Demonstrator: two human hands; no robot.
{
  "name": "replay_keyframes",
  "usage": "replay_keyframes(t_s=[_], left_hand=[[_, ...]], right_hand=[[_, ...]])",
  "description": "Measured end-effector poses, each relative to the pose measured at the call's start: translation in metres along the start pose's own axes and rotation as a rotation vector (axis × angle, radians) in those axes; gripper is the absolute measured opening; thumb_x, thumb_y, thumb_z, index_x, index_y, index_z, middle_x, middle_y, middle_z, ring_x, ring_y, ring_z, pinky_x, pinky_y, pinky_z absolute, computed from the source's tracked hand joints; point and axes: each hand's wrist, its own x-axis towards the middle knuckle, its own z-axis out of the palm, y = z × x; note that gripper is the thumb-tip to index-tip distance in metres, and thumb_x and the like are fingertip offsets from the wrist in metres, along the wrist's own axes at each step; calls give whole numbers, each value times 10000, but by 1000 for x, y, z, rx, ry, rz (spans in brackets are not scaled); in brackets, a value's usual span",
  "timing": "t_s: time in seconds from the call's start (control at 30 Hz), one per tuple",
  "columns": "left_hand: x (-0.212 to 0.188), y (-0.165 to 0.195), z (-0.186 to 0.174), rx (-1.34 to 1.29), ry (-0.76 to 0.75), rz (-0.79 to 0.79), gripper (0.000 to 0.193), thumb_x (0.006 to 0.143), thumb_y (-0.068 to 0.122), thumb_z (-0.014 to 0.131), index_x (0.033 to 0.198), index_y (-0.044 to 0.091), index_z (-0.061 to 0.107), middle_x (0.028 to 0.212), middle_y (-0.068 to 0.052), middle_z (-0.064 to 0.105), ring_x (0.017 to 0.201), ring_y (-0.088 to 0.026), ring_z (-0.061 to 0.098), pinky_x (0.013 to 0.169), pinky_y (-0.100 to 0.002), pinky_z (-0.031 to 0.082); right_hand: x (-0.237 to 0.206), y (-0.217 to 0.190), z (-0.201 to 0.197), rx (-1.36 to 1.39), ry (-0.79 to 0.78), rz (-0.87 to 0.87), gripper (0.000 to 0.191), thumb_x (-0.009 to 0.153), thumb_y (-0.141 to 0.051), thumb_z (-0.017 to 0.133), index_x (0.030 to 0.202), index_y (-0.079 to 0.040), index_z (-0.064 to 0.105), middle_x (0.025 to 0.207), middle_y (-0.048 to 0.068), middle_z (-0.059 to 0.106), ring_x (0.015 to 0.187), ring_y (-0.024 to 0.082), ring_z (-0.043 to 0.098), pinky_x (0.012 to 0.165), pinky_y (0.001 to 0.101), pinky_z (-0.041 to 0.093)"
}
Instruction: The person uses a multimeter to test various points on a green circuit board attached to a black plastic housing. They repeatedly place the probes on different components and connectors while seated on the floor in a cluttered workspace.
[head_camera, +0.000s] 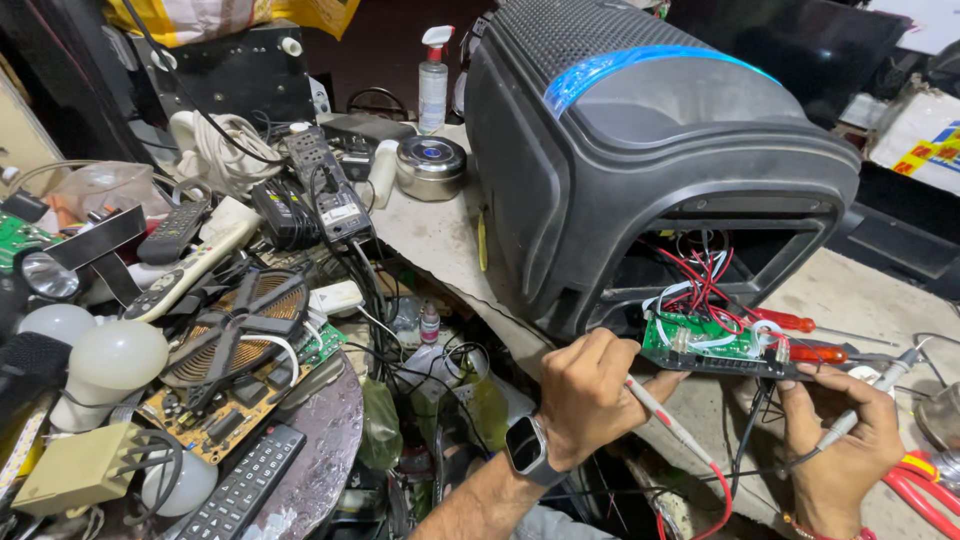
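At the near right of the bench (440, 235), both hands work at a green circuit board (700, 338) hanging by red and white wires out of the open front of a big black speaker cabinet (600, 160). The left hand (585, 395) has its grip closed around a red-leaded probe (668, 420) — tip up toward the board's near edge. The right hand (845, 440) pinches a second probe (870, 398), angled up to the far right, thumb touching the board's black edge. Two red-handled screwdrivers (800, 322) lie just beyond the board — a jumble of remotes (245, 485), bulbs (115, 355) and a copper coil (240, 320) crowds the left.
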Motion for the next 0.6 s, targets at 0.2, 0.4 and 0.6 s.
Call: replay_keyframes(t_s=[0.2,0.4,0.6], left_hand=[[-7,-10,-5,-83,-79,31,376,849,246,891,995,-20,670,790,-112,623,698,-297,646,617,-383,519],[-22,-10,8,-69,-149,55,342,862,145,880,1055,-27,656,827,-123,637,728,-298,653,635,-388,538],[-33,-10,13,29,-182,91,321,858,88,826,1120,-20,675,929,-122,670,785,-289,688,689,-379,577]], right_hand=[[4,-8,-4,-121,-11,-62,204,1050,39,773,1132,40,586,1158,149,722,1021,145,659,958,244,526],[-1,-3,-14,-146,8,-40,184,1060,48,780,1132,36,611,1117,139,708,1023,176,699,951,274,561],[-6,0,-20,-148,-28,-86,166,1039,109,707,1133,37,590,1156,154,709,1014,176,680,938,264,571]])
